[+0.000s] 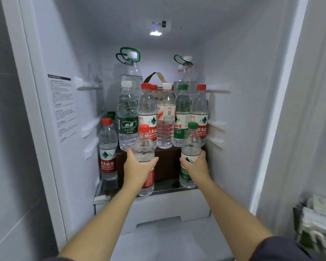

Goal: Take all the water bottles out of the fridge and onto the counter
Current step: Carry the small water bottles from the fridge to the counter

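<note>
Fridge (233, 91) interior, white and lit by a ceiling light (155, 33), packed with clear plastic water bottles. Two bare forearms reach in from below.

The left hand (137, 166) has its fingers and thumb curled tight round the middle of a red-capped bottle (144, 146). The bottle is upright, and a red label shows below the fist. Its base overlaps the front edge of the glass shelf (167, 192).

The right hand (196, 164) is wrapped the same way round a green-capped bottle (191, 146) with a white and green label. This bottle stands upright near the right wall, its base low over the shelf. Whether either base rests on the glass cannot be told.

Between the two held bottles sits a dark brown box (167, 162). A row (147, 110) of five taller bottles stands on top of it. From left to right their caps are white, red, white, green and red, and their labels are green or red. A brown strap (154, 77) arches up behind the row.

At the back are two big jugs (132, 72) with white caps and green carry handles.

A lone bottle (108, 147) with a red cap and a red label stands on the shelf beside the left wall. Green caps (111, 114) peek out behind it.

A printed sticker (62, 106) is on the left wall, and a white drawer (158, 206) sits under the shelf.
</note>
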Motion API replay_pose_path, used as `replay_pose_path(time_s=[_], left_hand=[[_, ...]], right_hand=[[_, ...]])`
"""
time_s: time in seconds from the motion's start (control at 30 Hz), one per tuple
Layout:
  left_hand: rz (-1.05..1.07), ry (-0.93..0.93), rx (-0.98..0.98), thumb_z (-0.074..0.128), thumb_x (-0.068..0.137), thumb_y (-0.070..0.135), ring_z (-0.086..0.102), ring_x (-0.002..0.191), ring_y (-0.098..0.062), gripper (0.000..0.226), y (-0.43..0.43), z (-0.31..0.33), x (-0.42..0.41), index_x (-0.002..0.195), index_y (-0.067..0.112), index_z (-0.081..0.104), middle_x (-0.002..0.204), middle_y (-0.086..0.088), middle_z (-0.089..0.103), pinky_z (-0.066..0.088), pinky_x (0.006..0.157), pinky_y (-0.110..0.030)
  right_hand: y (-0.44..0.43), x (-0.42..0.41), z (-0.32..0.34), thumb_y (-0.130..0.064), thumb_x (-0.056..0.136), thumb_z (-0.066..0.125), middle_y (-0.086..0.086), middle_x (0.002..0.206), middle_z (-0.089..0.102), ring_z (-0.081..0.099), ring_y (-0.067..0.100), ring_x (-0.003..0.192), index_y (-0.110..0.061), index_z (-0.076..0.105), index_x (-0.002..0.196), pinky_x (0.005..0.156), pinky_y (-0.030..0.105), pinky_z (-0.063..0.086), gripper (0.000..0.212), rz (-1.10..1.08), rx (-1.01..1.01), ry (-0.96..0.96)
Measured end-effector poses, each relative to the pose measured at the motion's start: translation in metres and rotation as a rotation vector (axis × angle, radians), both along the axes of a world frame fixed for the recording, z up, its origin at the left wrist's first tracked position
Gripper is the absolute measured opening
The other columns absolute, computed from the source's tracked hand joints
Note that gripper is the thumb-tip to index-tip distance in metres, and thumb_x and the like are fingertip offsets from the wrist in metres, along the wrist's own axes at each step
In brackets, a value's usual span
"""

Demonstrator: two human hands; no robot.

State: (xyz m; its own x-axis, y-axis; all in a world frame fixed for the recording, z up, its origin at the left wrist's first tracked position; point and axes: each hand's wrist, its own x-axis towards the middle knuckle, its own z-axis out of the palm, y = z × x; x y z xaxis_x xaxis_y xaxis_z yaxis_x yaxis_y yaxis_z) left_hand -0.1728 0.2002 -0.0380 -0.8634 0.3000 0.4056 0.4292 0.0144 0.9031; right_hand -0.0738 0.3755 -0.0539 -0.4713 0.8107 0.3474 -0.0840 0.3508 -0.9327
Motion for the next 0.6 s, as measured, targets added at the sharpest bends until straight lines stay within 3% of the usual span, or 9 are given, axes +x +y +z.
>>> replay_pose_path(time_s=[0.2,0.3,0.4,0.5,0.6], left_hand=[[0.098,0.041,0.075,0.088,0.067,0.027,0.053,0.103,-0.013,0.076,0.009,-0.015,0.008,0.126,0.019,0.041,0.118,0.004,0.053,0.044,0.084,-0.026],[0.038,0.002,0.02,0.087,0.068,0.022,0.054,0.1,-0.013,0.078,0.003,-0.034,0.005,0.131,0.015,0.041,0.116,0.003,0.055,0.044,0.078,-0.022],[-0.061,-0.041,-0.015,0.078,0.077,0.015,0.054,0.1,-0.011,0.077,-0.002,-0.052,0.001,0.14,0.017,0.033,0.113,0.007,0.052,0.04,0.063,-0.005],[-0.129,-0.028,-0.025,0.076,0.08,0.013,0.053,0.107,-0.013,0.079,-0.004,-0.055,-0.002,0.143,0.019,0.029,0.12,0.005,0.051,0.039,0.073,-0.009],[-0.046,0.029,-0.025,0.084,0.072,0.019,0.051,0.106,-0.012,0.078,0.0,-0.053,0.003,0.136,0.016,0.04,0.119,0.004,0.05,0.042,0.08,-0.021]], right_hand=[[0.002,0.005,0.004,-0.014,0.076,0.081,0.006,0.118,0.062,0.06,0.023,0.109,-0.015,0.046,0.126,0.095,0.041,0.051,0.061,0.073,-0.041,-0.054],[0.001,0.009,0.007,-0.015,0.077,0.081,-0.001,0.111,0.063,0.062,0.02,0.106,-0.025,0.047,0.117,0.088,0.035,0.052,0.054,0.159,-0.075,-0.084],[-0.002,0.008,0.009,-0.016,0.077,0.081,-0.005,0.11,0.061,0.061,0.013,0.1,-0.029,0.042,0.121,0.082,0.031,0.051,0.06,0.229,-0.123,-0.109],[-0.006,0.004,0.009,-0.015,0.077,0.081,-0.003,0.114,0.061,0.061,0.015,0.103,-0.026,0.039,0.127,0.086,0.034,0.052,0.066,0.258,-0.148,-0.119],[-0.012,0.002,0.008,-0.015,0.08,0.079,-0.003,0.116,0.063,0.062,0.013,0.104,-0.031,0.043,0.121,0.085,0.032,0.051,0.057,0.338,-0.175,-0.121]])
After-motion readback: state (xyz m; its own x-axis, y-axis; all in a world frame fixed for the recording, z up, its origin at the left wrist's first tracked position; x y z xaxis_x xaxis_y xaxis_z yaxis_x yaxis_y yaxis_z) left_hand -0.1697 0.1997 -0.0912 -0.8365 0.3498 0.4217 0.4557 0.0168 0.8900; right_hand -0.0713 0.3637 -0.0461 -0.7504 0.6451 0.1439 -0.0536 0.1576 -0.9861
